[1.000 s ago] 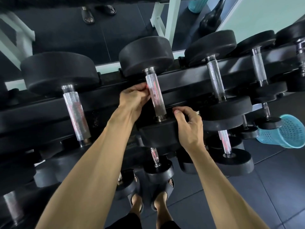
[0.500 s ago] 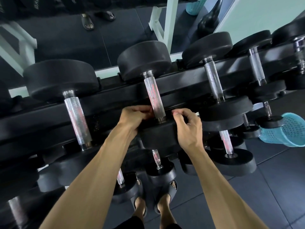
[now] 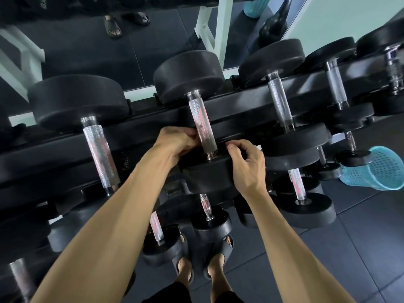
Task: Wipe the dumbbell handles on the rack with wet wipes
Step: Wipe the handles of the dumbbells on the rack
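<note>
Middle dumbbell handle on the rack runs 12-to-6 between the hands: left hand touches its lower end from 9 o'clock, fingers curled, right hand curled just off at 3; no wipe visible.

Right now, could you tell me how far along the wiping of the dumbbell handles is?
Done: nothing shows which handles are already clean. In hand: the left hand touches the lower end of the middle handle; the right hand, fingers curled, sits beside it. No wipe is visible. Left, probably: the handle at left and the handle at right.
</note>
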`<act>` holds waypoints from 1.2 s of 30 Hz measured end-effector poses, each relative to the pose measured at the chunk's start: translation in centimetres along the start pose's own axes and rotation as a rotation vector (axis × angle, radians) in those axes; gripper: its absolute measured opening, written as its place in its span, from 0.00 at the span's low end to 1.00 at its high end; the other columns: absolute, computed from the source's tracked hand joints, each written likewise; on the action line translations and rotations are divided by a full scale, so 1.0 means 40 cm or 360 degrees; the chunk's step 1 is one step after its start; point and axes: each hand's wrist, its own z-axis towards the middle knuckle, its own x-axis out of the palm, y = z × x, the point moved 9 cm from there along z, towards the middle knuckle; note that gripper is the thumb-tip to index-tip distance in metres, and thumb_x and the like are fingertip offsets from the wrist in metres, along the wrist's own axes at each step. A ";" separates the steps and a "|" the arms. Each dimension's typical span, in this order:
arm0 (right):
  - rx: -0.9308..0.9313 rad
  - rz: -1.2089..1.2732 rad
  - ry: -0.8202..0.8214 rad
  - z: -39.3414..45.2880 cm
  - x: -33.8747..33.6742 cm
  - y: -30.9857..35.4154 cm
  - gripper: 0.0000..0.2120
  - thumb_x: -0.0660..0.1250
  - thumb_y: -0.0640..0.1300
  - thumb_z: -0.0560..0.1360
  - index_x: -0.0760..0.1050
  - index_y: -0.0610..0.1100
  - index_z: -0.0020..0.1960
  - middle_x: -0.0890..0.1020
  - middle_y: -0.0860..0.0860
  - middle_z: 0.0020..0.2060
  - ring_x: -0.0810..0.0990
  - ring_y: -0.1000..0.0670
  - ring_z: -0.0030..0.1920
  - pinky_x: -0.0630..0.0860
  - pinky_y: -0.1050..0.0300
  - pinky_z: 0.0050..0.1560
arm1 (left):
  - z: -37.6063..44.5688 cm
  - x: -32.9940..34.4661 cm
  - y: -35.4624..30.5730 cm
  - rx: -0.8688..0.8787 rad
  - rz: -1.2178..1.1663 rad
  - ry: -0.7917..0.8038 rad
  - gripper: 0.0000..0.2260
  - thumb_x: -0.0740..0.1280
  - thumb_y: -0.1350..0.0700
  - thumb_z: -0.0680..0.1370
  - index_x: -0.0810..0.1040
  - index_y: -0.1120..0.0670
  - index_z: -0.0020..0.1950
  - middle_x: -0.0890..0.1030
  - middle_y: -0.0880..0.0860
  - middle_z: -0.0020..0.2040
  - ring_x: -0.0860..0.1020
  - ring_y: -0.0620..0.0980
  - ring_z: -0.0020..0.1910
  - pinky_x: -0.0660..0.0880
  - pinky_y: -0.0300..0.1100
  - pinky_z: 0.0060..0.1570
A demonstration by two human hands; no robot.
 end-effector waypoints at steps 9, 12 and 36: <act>-0.0190 -0.0188 0.0029 -0.031 0.008 0.025 0.22 0.60 0.63 0.70 0.80 0.50 0.54 0.79 0.61 0.50 0.77 0.55 0.57 0.72 0.57 0.60 | -0.016 -0.018 -0.031 0.0068 -0.0406 -0.0140 0.13 0.71 0.75 0.69 0.81 0.61 0.47 0.84 0.55 0.35 0.81 0.47 0.32 0.78 0.35 0.34; -0.0197 -0.0213 -0.0049 -0.031 0.003 0.024 0.25 0.59 0.64 0.69 0.80 0.49 0.55 0.78 0.61 0.50 0.77 0.55 0.56 0.68 0.66 0.57 | -0.040 0.003 -0.004 0.0015 0.0093 0.0001 0.13 0.71 0.75 0.68 0.83 0.58 0.41 0.83 0.54 0.33 0.79 0.51 0.34 0.76 0.38 0.34; -0.0195 -0.0192 -0.0044 -0.023 0.004 0.015 0.22 0.59 0.62 0.70 0.81 0.48 0.51 0.80 0.60 0.48 0.77 0.57 0.54 0.64 0.75 0.53 | -0.030 -0.027 -0.069 0.0230 -0.0407 -0.0155 0.11 0.72 0.75 0.68 0.82 0.61 0.43 0.84 0.58 0.40 0.84 0.50 0.38 0.81 0.38 0.45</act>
